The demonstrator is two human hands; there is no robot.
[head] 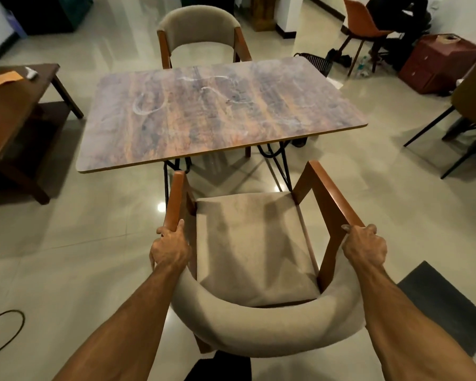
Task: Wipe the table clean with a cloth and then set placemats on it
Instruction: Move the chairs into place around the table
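Both hands are on the beige upholstered armchair w/ brown wooden arms [253, 243], seen from behind its curved backrest. Left hand [169, 250] grips the rear end of the left armrest, fingers curled round the wood, thumb on the inner side. Right hand [364, 247] grips the right armrest likewise, fingers wrapped over the top. The chair stands at the near edge of the rectangular wood-pattern worktop w/ rounded corners [220, 114], seat facing it, not tucked under; can't tell if the arm tips touch it. Worktop shows whitish looping smears, mostly centre & left. A second beige armchair [201, 37] stands close at the far side. Left: dark brown side table [11, 111] w/ an orange paper sheet [3, 78] & a small white item [30, 72], too small to identify. Black cable [3, 334] lies on the glossy tiled floor [80, 243]; dark mat [445, 306] lower right.
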